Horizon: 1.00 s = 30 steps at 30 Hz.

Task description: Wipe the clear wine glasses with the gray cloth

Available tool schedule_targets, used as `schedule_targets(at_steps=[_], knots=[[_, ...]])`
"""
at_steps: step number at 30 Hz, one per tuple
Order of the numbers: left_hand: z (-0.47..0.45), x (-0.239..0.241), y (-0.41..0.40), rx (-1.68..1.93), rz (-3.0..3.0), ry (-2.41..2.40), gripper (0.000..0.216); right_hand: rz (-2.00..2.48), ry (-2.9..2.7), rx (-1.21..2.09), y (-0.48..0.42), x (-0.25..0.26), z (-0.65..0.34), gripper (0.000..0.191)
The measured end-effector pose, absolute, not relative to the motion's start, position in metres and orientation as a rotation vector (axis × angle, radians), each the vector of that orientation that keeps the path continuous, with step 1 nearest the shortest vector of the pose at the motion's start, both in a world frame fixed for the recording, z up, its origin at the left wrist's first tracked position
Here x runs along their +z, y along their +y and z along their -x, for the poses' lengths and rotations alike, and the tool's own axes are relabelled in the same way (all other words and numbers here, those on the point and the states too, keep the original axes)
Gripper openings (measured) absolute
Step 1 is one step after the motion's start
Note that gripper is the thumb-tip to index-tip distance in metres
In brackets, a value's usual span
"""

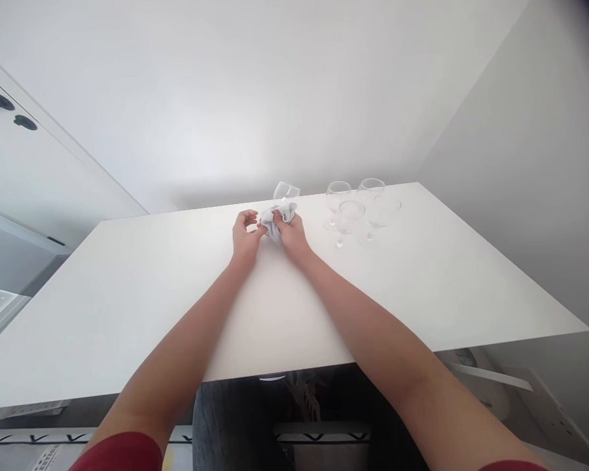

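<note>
A clear wine glass [286,191] is tilted above the far part of the white table, its bowl pointing up and away. A light grey-white cloth [273,229] is bunched around its lower part, hiding the stem. My right hand [293,234] is closed on the cloth, thumb on top, pressing it against the glass. On the other side, my left hand [246,237] has curled fingers and thumb at the lower end of the glass, where the foot seems gripped at its edge. Right of my hands stand several clear stemmed glasses [352,209] in a group.
The white table [177,288] reaches back to a pale wall [226,98]. At the left is a white door with a dark handle [0,101]. Below the front edge are my legs and a white box with black check marks [324,437].
</note>
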<state>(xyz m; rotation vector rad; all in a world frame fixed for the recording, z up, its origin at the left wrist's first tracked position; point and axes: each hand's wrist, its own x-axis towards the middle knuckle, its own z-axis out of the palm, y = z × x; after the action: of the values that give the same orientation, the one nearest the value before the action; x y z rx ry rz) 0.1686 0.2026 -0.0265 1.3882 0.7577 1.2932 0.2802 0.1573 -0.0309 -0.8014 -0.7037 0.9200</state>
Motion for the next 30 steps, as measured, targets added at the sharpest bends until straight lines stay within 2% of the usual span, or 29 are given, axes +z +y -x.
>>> schedule_targets(at_steps=[3, 7, 10, 12, 16, 18, 21, 23, 28, 30], knots=[[-0.165, -0.021, 0.205, 1.172, -1.249, 0.566, 0.05, 0.753, -0.656, 1.068, 0.155, -0.029, -0.281, 0.041], [-0.16, -0.014, 0.203, 0.946, -1.105, 0.412, 0.048, 0.638, -0.723, 1.42, 0.143, -0.021, -0.278, 0.035], [-0.16, -0.011, 0.201, 0.952, -1.088, 0.41, 0.059, 0.59, -0.897, 1.565, 0.137, -0.019, -0.273, 0.036], [-0.161, -0.009, 0.199, 1.009, -1.129, 0.452, 0.062, 0.727, -0.964, 1.43, 0.135, -0.02, -0.266, 0.036], [-0.162, -0.007, 0.197, 1.153, -1.252, 0.481, 0.057, 1.115, -0.936, 0.864, 0.138, -0.026, -0.252, 0.027], [-0.16, -0.007, 0.198, 1.148, -1.23, 0.47, 0.057, 1.092, -0.943, 0.874, 0.139, -0.027, -0.251, 0.027], [-0.157, -0.009, 0.203, 1.056, -1.124, 0.476, 0.064, 0.816, -0.974, 1.276, 0.139, -0.025, -0.255, 0.042], [-0.156, -0.012, 0.207, 1.038, -1.068, 0.456, 0.064, 0.729, -0.975, 1.409, 0.14, -0.025, -0.259, 0.049], [-0.156, -0.017, 0.216, 1.2, -0.996, 0.35, 0.046, 0.878, -0.563, 0.823, 0.146, -0.027, -0.266, 0.042], [-0.156, -0.017, 0.218, 1.253, -0.995, 0.311, 0.041, 0.785, -0.469, 0.801, 0.148, -0.026, -0.266, 0.045]])
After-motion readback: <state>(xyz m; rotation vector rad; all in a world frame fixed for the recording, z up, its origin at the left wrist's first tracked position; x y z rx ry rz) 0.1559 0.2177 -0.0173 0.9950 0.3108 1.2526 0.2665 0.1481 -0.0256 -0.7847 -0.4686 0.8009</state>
